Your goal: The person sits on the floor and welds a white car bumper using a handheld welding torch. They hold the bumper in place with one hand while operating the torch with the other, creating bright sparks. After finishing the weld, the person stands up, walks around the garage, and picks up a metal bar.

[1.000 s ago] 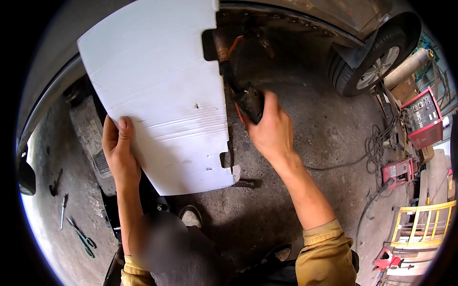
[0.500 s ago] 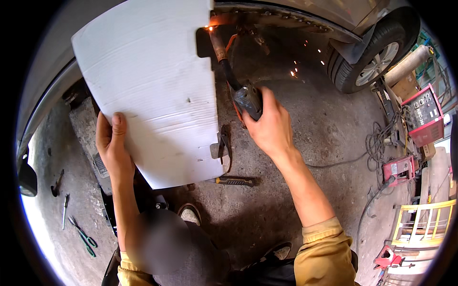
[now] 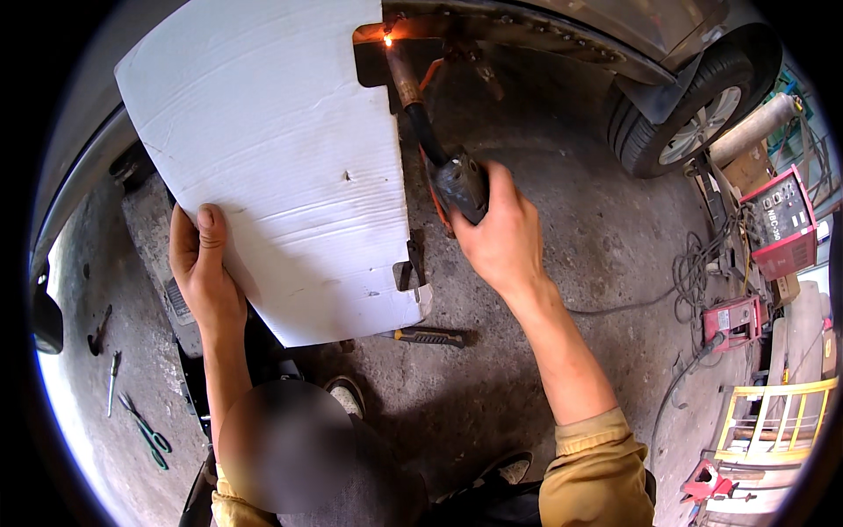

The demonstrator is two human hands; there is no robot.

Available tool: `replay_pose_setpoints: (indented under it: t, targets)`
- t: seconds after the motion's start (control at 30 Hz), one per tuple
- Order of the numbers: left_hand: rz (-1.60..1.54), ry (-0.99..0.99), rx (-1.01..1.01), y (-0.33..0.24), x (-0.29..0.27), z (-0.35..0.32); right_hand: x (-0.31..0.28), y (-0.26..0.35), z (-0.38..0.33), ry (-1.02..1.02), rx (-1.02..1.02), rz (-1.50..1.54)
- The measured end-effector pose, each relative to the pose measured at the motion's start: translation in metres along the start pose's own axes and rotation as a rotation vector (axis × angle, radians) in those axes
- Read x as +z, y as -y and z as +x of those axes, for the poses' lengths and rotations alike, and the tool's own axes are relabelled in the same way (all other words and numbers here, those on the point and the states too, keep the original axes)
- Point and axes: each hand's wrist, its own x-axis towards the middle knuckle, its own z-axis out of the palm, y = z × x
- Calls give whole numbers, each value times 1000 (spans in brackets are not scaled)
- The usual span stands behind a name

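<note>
Right hand (image 3: 500, 241), centre frame, is clamped on the welding torch (image 3: 430, 145). The torch's long axis runs up-left from the hand, its tip glowing at the car sill (image 3: 527, 31), top centre. Left hand (image 3: 204, 277) grips the white shield board (image 3: 263, 158) at its lower-left edge, left of the torch.

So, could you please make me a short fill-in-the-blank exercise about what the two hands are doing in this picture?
1. The left hand holds a large ____ sheet upright.
2. The right hand grips a welding torch whose tip glows against the underside of the ____.
3. On the ground below the sheet lies a ____ with a black and yellow handle.

Missing words: white; car; screwdriver
</note>
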Motion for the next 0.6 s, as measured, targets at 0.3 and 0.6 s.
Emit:
replay_pose_setpoints:
  t: [0.3, 0.6]
  targets:
    - [71, -14, 14, 0, 2, 1, 2, 4, 4, 0, 2, -5]
    - [181, 25, -17, -2, 0, 4, 1, 5, 5, 19, 35, 2]
